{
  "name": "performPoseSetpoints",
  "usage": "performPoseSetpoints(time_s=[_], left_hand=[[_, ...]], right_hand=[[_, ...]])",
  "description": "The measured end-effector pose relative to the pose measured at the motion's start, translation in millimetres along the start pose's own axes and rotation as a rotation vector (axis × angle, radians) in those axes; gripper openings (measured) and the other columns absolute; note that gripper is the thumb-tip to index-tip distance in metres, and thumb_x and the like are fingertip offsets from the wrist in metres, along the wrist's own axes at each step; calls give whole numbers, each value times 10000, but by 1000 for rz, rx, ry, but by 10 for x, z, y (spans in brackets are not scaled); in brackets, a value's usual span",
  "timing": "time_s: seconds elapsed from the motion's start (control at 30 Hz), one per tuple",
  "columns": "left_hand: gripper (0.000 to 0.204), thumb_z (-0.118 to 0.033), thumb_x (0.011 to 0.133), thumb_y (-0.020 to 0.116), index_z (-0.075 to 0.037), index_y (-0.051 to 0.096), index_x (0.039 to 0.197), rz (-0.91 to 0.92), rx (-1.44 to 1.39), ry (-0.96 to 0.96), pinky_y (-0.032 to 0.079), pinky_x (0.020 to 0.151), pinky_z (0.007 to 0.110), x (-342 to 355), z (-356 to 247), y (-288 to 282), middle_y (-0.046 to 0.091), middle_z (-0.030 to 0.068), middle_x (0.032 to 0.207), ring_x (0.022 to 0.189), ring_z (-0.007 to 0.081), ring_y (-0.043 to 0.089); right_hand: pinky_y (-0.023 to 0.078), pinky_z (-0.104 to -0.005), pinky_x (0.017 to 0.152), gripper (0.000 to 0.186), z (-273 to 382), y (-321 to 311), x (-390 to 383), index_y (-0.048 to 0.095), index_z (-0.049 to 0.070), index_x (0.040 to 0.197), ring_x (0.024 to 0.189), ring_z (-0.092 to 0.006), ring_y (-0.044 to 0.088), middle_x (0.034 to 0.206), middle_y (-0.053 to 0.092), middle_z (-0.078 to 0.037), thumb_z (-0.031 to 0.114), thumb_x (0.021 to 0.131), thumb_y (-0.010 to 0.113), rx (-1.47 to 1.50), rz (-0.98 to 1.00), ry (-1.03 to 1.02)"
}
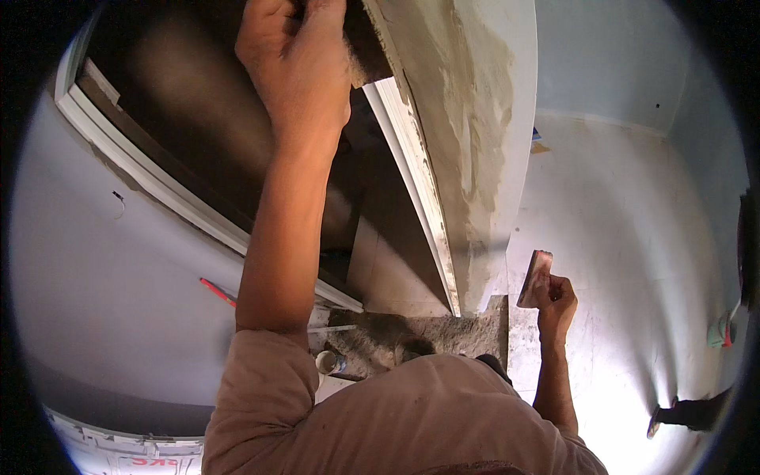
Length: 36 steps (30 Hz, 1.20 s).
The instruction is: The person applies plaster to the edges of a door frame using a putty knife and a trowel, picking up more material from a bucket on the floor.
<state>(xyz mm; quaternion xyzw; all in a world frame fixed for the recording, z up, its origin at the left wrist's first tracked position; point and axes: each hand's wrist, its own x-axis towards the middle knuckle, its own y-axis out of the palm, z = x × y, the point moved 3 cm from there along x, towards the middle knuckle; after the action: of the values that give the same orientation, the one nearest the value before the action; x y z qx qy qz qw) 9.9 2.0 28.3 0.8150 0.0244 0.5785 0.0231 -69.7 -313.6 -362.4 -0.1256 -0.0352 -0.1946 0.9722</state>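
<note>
High at upper centre my left hand (297,67) is closed at the dark, rough inner edge of a door opening; what its fingers hold is hidden. Just right of it runs a wall edge (463,134) smeared with grey-beige filler, beside white frame trim (408,190). Lower right, my right hand (556,305) grips a small flat scraper (534,277) with a pale, pinkish surface, held out beside the foot of that wall edge.
A white frame (158,174) runs down the left, with a red stick-like tool (218,291) below. A cup (328,362) sits on rough rubble (467,336). A green container (719,332) stands at right, near another person's leg (689,412). Pale flooring (602,206) extends rightward.
</note>
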Motion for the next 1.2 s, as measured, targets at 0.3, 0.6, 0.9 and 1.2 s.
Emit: performPoseSetpoints(time_s=[0.3,0.6,0.9,1.2], left_hand=[[360,34,1028,467,53,514,1384,63,20,140,533,866,264,-487,166,-20,670,125,1226,1016,124,647],[356,16,1014,539,52,507,1367,-96,139,26,491,1020,326,-939,272,-37,641,175,1274,1146,182,618],[380,8,958,611,23,551,1333,19,265,69,507,799,199,-1266,332,-50,628,141,1292,1054,113,617],[352,-22,967,628,37,554,1306,15,296,-33,517,801,220,-1714,410,-36,624,153,1307,1054,134,608]], right_hand=[[510,-298,677,276,-31,-17,14,668,-42,954,722,-124,615,788,688,-77,211,884,751,30,-9,-10],[510,-304,690,291,-45,-17,30,672,-43,958,729,-127,612,811,693,-84,225,884,760,4,-10,-18],[517,-298,713,326,-113,-6,43,678,-45,1027,763,-135,633,848,701,-89,250,901,738,19,17,8],[524,-312,706,320,-146,-21,42,689,-45,1013,755,-147,650,836,717,-110,249,897,741,10,-18,18]])
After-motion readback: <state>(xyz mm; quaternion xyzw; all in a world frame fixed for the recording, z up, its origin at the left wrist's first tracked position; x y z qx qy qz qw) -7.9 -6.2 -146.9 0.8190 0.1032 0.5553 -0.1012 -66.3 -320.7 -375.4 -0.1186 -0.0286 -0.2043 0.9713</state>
